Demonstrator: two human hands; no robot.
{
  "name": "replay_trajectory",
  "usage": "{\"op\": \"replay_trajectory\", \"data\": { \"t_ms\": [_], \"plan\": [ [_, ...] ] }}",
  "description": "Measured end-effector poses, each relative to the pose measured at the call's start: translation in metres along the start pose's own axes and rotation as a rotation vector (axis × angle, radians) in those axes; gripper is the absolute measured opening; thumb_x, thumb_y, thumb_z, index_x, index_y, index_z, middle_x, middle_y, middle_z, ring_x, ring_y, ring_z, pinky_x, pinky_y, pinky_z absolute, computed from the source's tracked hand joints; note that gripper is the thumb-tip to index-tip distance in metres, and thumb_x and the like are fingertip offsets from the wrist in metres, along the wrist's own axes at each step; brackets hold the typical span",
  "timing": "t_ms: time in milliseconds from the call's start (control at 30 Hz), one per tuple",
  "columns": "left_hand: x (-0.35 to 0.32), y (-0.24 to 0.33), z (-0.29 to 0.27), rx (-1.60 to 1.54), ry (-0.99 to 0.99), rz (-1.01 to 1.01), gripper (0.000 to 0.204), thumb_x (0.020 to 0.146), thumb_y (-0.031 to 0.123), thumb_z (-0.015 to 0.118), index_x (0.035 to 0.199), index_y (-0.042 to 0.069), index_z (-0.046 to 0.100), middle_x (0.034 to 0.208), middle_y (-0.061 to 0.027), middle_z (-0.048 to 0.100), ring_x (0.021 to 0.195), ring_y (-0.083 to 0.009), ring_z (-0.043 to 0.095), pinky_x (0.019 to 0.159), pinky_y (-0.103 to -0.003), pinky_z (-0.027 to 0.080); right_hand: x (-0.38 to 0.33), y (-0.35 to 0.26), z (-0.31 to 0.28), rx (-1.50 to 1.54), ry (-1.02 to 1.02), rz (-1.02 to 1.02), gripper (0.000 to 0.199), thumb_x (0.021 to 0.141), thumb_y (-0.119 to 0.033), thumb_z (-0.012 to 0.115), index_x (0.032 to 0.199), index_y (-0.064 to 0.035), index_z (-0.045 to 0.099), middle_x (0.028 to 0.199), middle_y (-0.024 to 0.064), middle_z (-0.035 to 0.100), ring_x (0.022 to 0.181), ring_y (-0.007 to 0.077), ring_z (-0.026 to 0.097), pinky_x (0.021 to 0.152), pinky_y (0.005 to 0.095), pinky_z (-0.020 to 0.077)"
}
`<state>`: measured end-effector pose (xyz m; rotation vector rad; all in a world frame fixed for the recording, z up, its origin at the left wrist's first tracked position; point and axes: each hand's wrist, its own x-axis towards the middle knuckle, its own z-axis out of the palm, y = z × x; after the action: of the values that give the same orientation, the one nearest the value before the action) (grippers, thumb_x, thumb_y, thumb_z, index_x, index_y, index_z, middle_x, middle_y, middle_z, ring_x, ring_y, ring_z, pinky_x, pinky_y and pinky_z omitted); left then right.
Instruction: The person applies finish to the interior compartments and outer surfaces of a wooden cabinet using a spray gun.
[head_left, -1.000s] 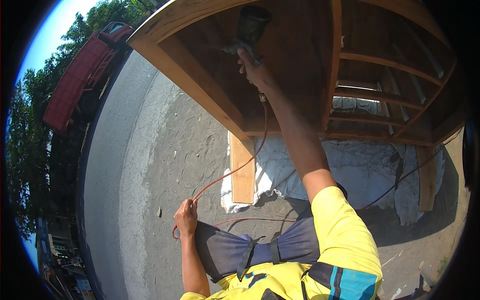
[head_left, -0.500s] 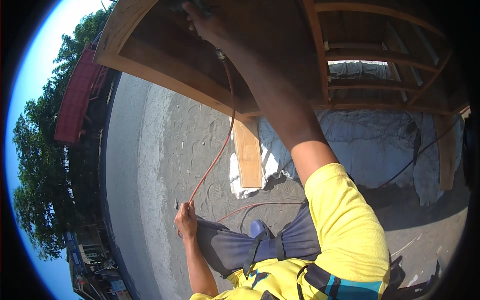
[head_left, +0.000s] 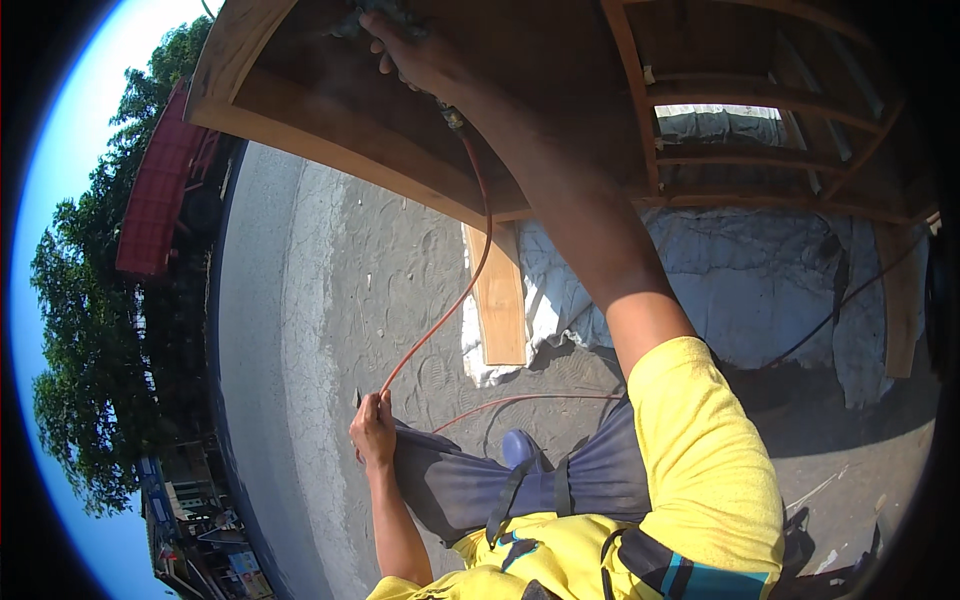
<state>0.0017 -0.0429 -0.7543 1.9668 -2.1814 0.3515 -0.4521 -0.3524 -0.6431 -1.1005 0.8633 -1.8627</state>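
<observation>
Inside a brown wooden cabinet frame, my right hand is closed round a spray gun. Its metal body shows partly above my fingers, and a hose fitting sticks out below my grip. From that fitting an orange-red air hose curves down to my left hand. The fingers of that hand are wrapped round the hose at my left knee. A faint haze hangs in the dark compartment near the gun. The gun's front is hard to make out in the shade.
Right of the compartment are open drawer bays with wooden rails. A wooden leg stands by a whitish sheet under the cabinet. More hose crosses the sandy ground by my boot. A paved road and red truck lie left.
My right hand and the spray gun have shifted slightly right and down in view, so more of the gun shows. The hose bows further right. My left hand keeps its hold.
</observation>
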Motion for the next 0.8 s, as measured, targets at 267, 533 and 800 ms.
{"op": "replay_trajectory", "data": {
  "t_ms": [267, 533, 800],
  "plan": [
    [-0.005, -0.011, 0.006, -0.024, 0.057, 0.018, 0.021, 0.101, 0.024, 0.071, 0.095, 0.004, 0.069, 0.084, -0.014, 0.073, 0.069, -0.0332, 0.071, 0.062, -0.042, 0.053, -0.001, -0.013, 0.003, 0.066, -0.046, 0.03, 0.053, 0.102, -0.058, 0.063, 0.094, -0.0052, 0.069, 0.069, 0.0033, 0.066, 0.044, 0.0076, 0.049, 0.043, 0.0262, 0.0407],
    [0.002, -0.014, 0.01, -0.067, 0.079, 0.017, 0.023, 0.101, 0.026, 0.071, 0.094, 0.005, 0.069, 0.083, -0.0137, 0.073, 0.07, -0.0355, 0.071, 0.062, -0.044, 0.053, -0.031, 0.004, -0.035, -0.077, -0.036, 0.103, 0.057, 0.098, -0.062, 0.065, 0.089, -0.0062, 0.067, 0.061, 0.0012, 0.059, 0.042, 0.0071, 0.045, 0.041, 0.0264, 0.0371],
    [0.01, -0.009, 0.013, -0.066, 0.081, 0.077, 0.018, 0.098, 0.022, 0.073, 0.092, 0.006, 0.068, 0.079, -0.0145, 0.07, 0.069, -0.0365, 0.07, 0.06, -0.044, 0.051, -0.041, 0.015, -0.058, -0.204, -0.093, 0.23, 0.061, 0.099, -0.064, 0.063, 0.092, -0.0035, 0.067, 0.063, 0.0001, 0.059, 0.043, 0.0069, 0.044, 0.041, 0.0261, 0.0358]
  ]
}}
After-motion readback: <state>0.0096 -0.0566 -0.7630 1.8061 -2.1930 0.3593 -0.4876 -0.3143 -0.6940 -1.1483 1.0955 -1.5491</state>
